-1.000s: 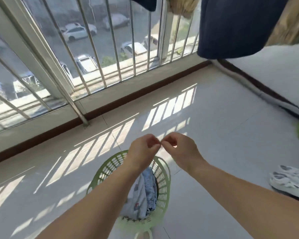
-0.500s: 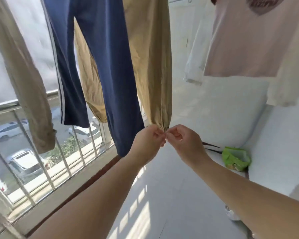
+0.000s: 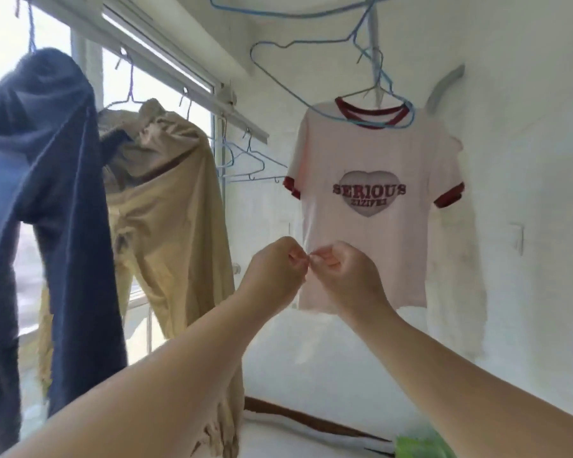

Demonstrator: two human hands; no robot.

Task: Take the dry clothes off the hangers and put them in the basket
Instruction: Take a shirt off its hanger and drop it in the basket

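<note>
A pale pink T-shirt (image 3: 371, 166) with dark red trim and a heart print hangs on a blue wire hanger (image 3: 374, 122) straight ahead. Dark navy trousers (image 3: 60, 200) hang at the left and tan trousers (image 3: 169, 213) beside them, each on a hanger. My left hand (image 3: 275, 269) and my right hand (image 3: 348, 276) are raised in front of the shirt's lower part, fingers curled, fingertips touching each other. Neither hand holds any cloth. The basket is out of view.
Several empty wire hangers (image 3: 255, 163) hang from the rail (image 3: 186, 81) by the window, and another blue hanger (image 3: 298, 74) hangs higher up. A white garment (image 3: 454, 246) hangs behind the shirt near the white wall. A green object (image 3: 420, 446) lies at the bottom right.
The view has swung up from the floor and basket to the hanging clothes. My hands have stayed together, fingertips touching, and now sit in front of the pink T-shirt.
</note>
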